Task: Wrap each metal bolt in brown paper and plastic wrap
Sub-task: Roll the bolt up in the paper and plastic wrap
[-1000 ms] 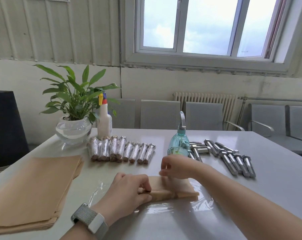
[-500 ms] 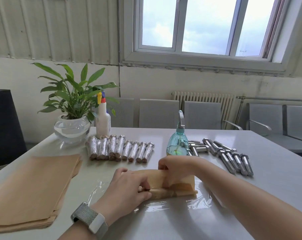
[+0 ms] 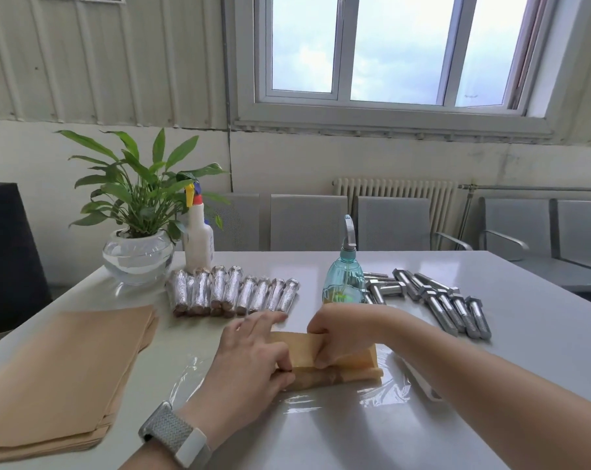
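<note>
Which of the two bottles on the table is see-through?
The teal pump bottle beside the bare bolts; the spray bottle by the plant is solid white.

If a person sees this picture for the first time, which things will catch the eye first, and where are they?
At the centre, the left hand and right hand fold a brown paper lying on clear plastic wrap. Behind them stands a row of wrapped bolts, and bare metal bolts lie to the right. A stack of brown paper sheets fills the near left of the table.
</note>
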`<action>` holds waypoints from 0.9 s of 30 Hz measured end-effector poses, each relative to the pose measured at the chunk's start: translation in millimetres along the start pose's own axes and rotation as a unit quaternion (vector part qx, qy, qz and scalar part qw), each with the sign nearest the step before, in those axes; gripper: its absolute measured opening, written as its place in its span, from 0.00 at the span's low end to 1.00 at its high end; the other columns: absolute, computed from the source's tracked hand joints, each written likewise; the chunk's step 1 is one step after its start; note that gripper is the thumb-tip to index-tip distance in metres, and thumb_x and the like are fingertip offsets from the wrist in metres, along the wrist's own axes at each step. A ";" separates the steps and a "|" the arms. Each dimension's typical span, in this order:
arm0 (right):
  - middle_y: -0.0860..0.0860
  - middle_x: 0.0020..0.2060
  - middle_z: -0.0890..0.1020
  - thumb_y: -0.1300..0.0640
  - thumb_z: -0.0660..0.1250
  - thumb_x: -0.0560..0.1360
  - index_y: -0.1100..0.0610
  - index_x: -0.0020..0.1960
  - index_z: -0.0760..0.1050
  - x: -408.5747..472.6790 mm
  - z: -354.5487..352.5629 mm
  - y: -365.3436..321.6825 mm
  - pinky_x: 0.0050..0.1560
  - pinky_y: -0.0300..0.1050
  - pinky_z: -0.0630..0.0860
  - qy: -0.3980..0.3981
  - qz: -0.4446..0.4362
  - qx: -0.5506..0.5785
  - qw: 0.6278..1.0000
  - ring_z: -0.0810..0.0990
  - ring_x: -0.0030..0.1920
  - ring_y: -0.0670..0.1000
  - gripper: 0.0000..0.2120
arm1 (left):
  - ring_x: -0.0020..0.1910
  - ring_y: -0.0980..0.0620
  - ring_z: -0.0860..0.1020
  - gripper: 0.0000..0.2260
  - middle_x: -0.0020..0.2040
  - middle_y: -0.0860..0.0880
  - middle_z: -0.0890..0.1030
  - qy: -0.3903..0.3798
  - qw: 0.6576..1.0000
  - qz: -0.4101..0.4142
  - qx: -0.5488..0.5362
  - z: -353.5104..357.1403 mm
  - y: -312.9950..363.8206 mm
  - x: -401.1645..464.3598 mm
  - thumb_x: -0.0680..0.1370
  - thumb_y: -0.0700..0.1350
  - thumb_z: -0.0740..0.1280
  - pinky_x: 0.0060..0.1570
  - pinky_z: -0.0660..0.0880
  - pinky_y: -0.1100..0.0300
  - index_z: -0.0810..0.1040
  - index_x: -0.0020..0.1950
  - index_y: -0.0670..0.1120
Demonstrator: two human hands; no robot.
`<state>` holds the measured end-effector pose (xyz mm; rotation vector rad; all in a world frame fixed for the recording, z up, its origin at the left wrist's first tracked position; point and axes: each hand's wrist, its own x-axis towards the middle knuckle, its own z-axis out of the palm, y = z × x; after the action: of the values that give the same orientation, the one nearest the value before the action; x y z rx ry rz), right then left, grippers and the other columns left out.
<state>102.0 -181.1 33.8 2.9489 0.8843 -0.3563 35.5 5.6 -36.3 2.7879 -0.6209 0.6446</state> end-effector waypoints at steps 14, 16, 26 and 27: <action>0.47 0.37 0.71 0.47 0.76 0.66 0.51 0.37 0.64 -25.0 29.9 -15.3 0.30 0.43 0.62 0.109 0.010 -0.010 0.994 0.69 0.40 0.52 0.19 | 0.49 0.55 0.74 0.10 0.48 0.60 0.75 0.022 0.999 0.040 -0.001 -3.8 -1.4 1.0 0.75 0.61 0.67 0.61 0.60 0.61 0.78 0.48 0.56; 0.47 0.37 0.72 0.47 0.76 0.65 0.51 0.36 0.65 -24.6 30.9 -16.8 0.31 0.44 0.63 0.123 0.016 -0.014 0.992 0.70 0.40 0.53 0.19 | 0.41 0.53 0.76 0.09 0.42 0.58 0.77 0.033 0.997 0.064 0.013 -4.9 -1.7 1.1 0.70 0.58 0.74 0.54 0.62 0.60 0.79 0.42 0.55; 0.52 0.39 0.76 0.50 0.71 0.71 0.51 0.39 0.65 -32.7 50.4 -21.2 0.30 0.47 0.58 0.192 0.037 -0.025 0.980 0.73 0.43 0.58 0.14 | 0.32 0.57 0.75 0.12 0.35 0.58 0.75 0.055 0.990 0.124 0.026 -11.1 -4.3 -1.5 0.65 0.55 0.79 0.46 0.63 0.59 0.78 0.40 0.56; 0.53 0.40 0.77 0.50 0.70 0.72 0.51 0.40 0.65 -34.3 52.8 -22.5 0.30 0.48 0.58 0.200 0.040 -0.030 0.979 0.74 0.43 0.59 0.13 | 0.33 0.57 0.75 0.14 0.35 0.58 0.76 0.056 0.991 0.119 0.019 -12.0 -3.7 -1.8 0.64 0.54 0.79 0.46 0.63 0.60 0.76 0.43 0.57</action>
<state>51.0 -186.3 -9.1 3.0356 0.7846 0.2749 31.3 13.1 -26.9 2.7110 -0.9359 0.8599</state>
